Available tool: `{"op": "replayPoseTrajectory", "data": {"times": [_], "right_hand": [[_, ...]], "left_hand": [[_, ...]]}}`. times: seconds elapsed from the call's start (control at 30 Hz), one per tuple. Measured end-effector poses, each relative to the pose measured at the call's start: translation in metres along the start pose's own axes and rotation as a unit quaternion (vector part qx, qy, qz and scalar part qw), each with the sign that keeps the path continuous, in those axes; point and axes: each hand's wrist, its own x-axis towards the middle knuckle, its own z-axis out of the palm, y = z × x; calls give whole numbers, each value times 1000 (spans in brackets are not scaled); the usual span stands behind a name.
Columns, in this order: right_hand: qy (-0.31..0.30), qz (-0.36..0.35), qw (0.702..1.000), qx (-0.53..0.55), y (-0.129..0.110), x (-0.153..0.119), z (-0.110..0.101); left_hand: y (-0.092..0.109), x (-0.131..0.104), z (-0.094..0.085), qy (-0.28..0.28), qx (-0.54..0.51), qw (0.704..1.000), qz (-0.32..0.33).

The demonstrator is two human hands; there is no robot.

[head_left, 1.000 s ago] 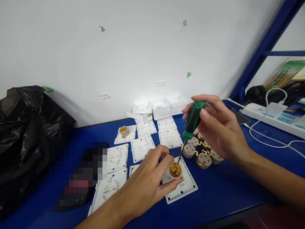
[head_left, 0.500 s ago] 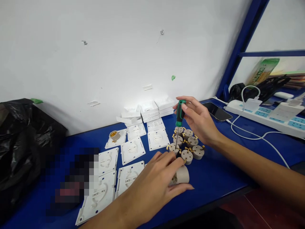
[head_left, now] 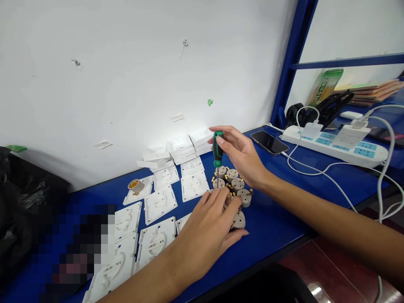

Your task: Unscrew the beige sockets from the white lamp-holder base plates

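Note:
My right hand grips the green and black handle of a screwdriver, which stands upright with its shaft pointing down behind my left fingers. My left hand is closed around a round beige lamp socket near the table's front. Beyond it, several more beige sockets with brass tabs stand grouped on the blue table. The screwdriver's tip is hidden. To the left lie several white square plates, and one tilted socket with a brass-coloured inside rests on a plate.
Stacked white boxes stand against the wall. On the right are a phone, a white power strip with chargers and loose cables, and a blue frame. A black plastic bag sits at the left.
The view has swung to the right, so things appear further left. The socket at my left hand has tipped from lying on its side to showing its flat face more.

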Motion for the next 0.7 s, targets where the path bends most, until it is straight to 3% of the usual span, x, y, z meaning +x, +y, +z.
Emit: {"op": "replayPoseTrajectory", "data": {"times": [0.37,0.53,0.7], "right_hand": [[3,-9,1000,-25,-4,-1,2],[6,-9,999,-32,-3,-1,2],[6,-15,999,-30,-5,0,1]], "left_hand": [[-8,-1,10,77,-23,997,-4],[-8,0,11,71,-28,997,14],[-12,1,4,27,-2,999,43]]}}
